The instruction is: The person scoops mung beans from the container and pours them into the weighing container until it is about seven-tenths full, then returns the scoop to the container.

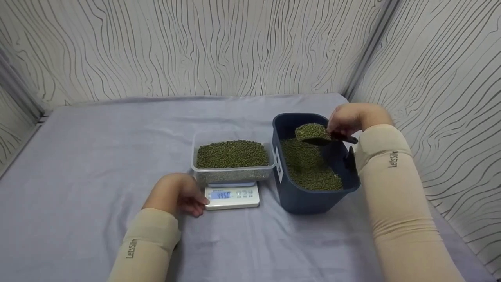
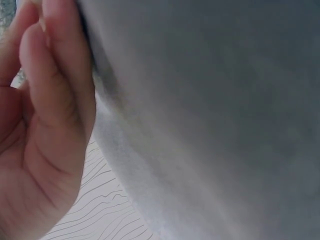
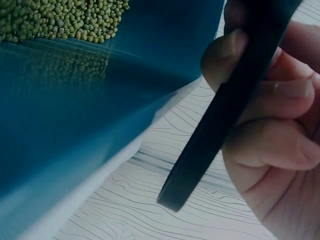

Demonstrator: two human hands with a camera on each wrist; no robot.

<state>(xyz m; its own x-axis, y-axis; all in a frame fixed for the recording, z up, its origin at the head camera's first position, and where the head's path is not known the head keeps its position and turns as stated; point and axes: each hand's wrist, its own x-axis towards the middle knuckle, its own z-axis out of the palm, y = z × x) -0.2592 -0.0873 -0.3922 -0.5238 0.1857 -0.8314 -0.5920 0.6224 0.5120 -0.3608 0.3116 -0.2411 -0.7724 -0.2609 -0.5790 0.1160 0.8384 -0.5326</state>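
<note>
My right hand (image 1: 346, 118) grips the black handle (image 3: 220, 135) of a scoop (image 1: 318, 140) heaped with green mung beans (image 1: 312, 130). The scoop is held level over the dark blue bin (image 1: 309, 201), which has more mung beans (image 1: 317, 172) inside. Beside the left front corner of a white digital scale (image 1: 235, 202) is my left hand (image 1: 184, 192), its loosely bent fingers at the scale's edge. On that scale stands a clear plastic container (image 1: 231, 174) full of mung beans (image 1: 233, 153). The scale's display (image 1: 221, 195) is lit and shows digits.
A pale lilac cloth (image 1: 98, 156) covers the table, with shallow wrinkles. Wood-grain patterned panels (image 1: 188, 47) rise behind and on the right. The container's right side sits close against the bin, near a white label (image 1: 278, 164) on the bin's wall.
</note>
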